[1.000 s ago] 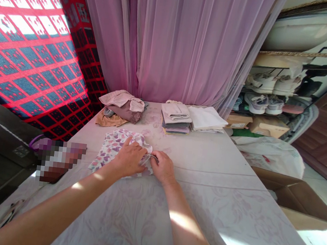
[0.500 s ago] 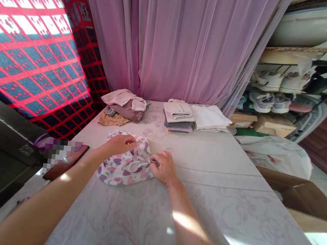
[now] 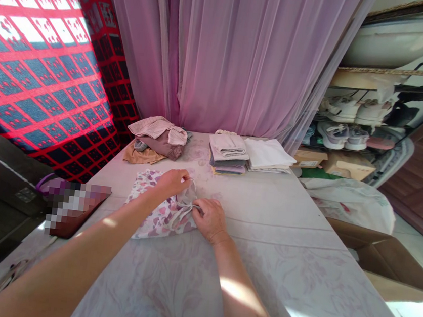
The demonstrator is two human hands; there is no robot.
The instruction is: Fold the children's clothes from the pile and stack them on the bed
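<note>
A white garment (image 3: 154, 223) with pink and purple heart-like shapes lies bunched on the covered table (image 3: 271, 267). My left hand (image 3: 174, 181) is closed in a pinch on its upper edge, lifting a bit of the pale inner side. At the garment's right end, my right hand (image 3: 209, 218) grips the gathered edge between thumb and fingers. The exact cut of the garment is hidden by its folds and by my left forearm.
Behind are a rumpled clothes pile (image 3: 156, 139), a folded stack (image 3: 228, 153) and folded white cloths (image 3: 269, 155). A reddish-brown flat object (image 3: 70, 226), partly blurred, sits at the left edge. Right of the table are a cardboard box (image 3: 387, 255) and a shoe rack (image 3: 364, 125).
My left hand has moved from lying over the garment to its upper right edge and now pinches and lifts it. The right hand keeps its grip. The view has shifted slightly.
</note>
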